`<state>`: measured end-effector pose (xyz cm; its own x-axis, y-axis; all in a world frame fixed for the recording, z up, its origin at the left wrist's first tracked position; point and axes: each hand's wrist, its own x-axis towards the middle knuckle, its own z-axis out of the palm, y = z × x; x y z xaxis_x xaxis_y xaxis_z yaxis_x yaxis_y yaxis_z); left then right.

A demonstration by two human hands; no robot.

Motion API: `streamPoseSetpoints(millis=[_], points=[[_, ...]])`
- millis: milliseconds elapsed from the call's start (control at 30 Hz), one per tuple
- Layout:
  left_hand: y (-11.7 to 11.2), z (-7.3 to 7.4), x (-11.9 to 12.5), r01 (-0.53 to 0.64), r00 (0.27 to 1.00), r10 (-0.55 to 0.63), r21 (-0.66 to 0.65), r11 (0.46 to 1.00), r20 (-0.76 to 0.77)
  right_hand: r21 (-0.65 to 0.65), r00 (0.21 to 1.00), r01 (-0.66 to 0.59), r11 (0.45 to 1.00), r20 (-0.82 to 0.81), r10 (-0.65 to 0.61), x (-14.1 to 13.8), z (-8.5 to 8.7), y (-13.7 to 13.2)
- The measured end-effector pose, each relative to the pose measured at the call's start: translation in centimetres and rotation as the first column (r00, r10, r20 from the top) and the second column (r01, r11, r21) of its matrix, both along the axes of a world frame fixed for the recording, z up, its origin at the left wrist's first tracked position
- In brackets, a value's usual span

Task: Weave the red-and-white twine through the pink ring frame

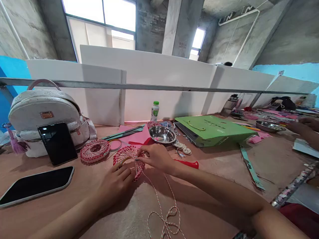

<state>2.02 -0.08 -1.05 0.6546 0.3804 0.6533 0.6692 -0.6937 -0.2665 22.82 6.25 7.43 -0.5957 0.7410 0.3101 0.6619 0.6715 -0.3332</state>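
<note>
A round red-and-white threaded piece [124,153], with strands fanning out from its centre, sits between my two hands above the table. My left hand [117,182] is closed on the near left side of the piece, by a brownish ring [126,159] at its middle. My right hand [158,157] pinches the red-and-white cord at the right of the centre; a small dark bit shows at the fingertips, too small to name. Loose cord [165,217] trails down the table towards me. A finished-looking stack of similar red-and-white rounds [95,151] lies to the left.
At left, a phone [57,142] leans on a white backpack [47,109]; another phone [37,184] lies flat. Behind my hands stand a metal bowl [162,134] and a bottle [155,111]. A green bag [214,129] lies right, near another person's hands [305,129].
</note>
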Motion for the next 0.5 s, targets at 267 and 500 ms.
streamPoseSetpoints(millis=[267,500], points=[[0.1,0.1,0.1,-0.003,1.000,0.004,-0.018,1.000,0.022,-0.040,0.991,-0.021,0.999,-0.130,0.016,0.6,0.3,-0.8],[0.1,0.4,0.2,-0.017,0.998,0.022,-0.075,0.997,0.065,-0.235,0.966,-0.251,0.939,-0.003,0.257,2.5,0.8,-5.1]])
